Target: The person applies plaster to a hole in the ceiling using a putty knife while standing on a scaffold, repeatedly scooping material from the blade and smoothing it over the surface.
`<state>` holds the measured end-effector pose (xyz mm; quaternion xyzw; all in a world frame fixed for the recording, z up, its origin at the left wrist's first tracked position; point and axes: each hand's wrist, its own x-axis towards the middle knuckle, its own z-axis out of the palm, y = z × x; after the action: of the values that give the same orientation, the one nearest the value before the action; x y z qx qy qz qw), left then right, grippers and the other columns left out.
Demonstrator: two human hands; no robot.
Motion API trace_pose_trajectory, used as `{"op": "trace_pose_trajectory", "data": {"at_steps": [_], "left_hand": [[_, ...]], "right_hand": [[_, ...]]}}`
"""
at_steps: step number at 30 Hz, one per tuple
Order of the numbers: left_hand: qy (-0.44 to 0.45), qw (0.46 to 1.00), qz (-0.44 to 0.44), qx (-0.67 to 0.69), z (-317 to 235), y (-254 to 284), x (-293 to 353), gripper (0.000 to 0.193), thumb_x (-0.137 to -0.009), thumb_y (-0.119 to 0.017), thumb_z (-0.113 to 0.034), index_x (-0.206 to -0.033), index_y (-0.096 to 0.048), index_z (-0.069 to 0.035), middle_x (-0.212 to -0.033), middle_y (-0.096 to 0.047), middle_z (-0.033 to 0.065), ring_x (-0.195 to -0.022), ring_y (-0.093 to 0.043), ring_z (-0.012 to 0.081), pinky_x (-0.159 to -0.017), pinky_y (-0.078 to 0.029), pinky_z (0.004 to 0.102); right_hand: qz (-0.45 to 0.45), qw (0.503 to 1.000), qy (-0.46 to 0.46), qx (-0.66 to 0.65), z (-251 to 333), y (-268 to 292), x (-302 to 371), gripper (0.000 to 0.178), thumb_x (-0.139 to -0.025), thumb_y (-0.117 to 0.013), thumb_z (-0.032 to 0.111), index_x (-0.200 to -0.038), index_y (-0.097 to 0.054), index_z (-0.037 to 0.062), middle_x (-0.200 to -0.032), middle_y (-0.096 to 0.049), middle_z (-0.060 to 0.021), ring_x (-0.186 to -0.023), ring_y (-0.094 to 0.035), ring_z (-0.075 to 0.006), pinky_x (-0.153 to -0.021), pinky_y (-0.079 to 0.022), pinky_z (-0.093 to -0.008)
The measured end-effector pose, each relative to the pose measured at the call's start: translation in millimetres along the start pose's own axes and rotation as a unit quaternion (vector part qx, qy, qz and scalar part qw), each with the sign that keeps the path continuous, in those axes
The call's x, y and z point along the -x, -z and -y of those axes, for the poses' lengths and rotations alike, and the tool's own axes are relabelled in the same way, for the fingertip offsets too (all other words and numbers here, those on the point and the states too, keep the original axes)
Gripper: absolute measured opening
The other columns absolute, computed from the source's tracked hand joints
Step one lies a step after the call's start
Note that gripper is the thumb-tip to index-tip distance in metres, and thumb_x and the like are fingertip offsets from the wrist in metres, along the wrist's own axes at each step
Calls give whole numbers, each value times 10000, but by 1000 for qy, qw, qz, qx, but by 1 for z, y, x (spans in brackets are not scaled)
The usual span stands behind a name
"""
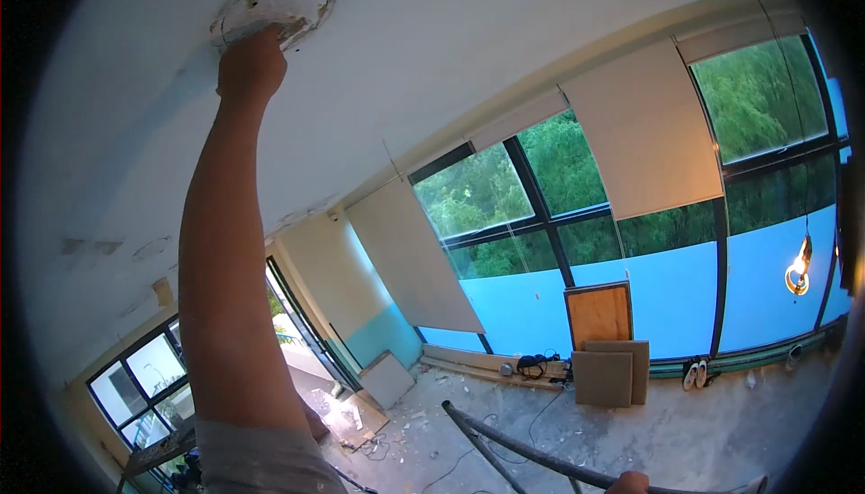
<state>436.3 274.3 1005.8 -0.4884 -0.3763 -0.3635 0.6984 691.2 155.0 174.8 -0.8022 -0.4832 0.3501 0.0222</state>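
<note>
My left hand (251,63) is raised overhead at the end of a stretched arm, closed against the near edge of a round, rough patch (286,0) in the white ceiling. The patch has a raised ring-like rim, with brownish, chipped spots close to my fingers. Whatever the fingers hold is hidden behind the hand. At the bottom edge, a small part of my right hand (629,482) shows, wrapped on a dark metal pipe rail (532,452). The frame cuts off the rest of that hand.
Debris and cables lie on the concrete floor (410,444) far below. Brown boards (602,379) lean under tall windows, near planks (491,368) and a pair of shoes (695,374). A lit bulb (797,273) hangs by a cord at right. Pale blinds (644,129) partly cover the windows.
</note>
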Motion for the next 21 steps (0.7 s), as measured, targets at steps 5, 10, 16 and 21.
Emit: {"op": "trace_pose_trajectory", "data": {"at_steps": [5, 10, 16, 21], "left_hand": [[-9, 999, -19, -49, -6, 8, -2, 248, -827, -417, -119, -992, -598, -83, -915, -638, 163, -842, -617, 352, -735, -490, 473], [15, 999, 15, -49, -33, 12, -22, 251, -836, -414, -131, -992, -603, -79, -902, -639, 169, -844, -619, 346, -730, -493, 464], [24, 993, 117, 26, -49, -83, 43, 220, -843, -436, -173, -954, -601, -80, -885, -639, 150, -832, -618, 327, -725, -492, 451], [104, 979, 158, 78, -40, -71, 70, 187, -811, -505, -215, -901, -591, -76, -900, -622, 159, -818, -603, 338, -718, -485, 438]], "right_hand": [[21, 1000, 7, -19, -8, -13, -10, 492, -631, -718, 426, -978, -664, 81, -1025, -635, -123, -974, -598, -267, -822, -487, -365], [-16, 999, 18, -37, -14, -13, -6, 486, -601, -740, 434, -922, -674, 76, -979, -645, -135, -961, -600, -279, -825, -483, -369], [-77, 996, 48, 1, -9, -10, -7, 403, -659, -666, 372, -936, -673, 80, -996, -640, -149, -950, -606, -285, -818, -487, -377], [-24, 999, 25, -4, 3, 6, 11, 345, -685, -611, 319, -924, -674, 77, -990, -641, -148, -945, -609, -288, -812, -491, -379]]}}
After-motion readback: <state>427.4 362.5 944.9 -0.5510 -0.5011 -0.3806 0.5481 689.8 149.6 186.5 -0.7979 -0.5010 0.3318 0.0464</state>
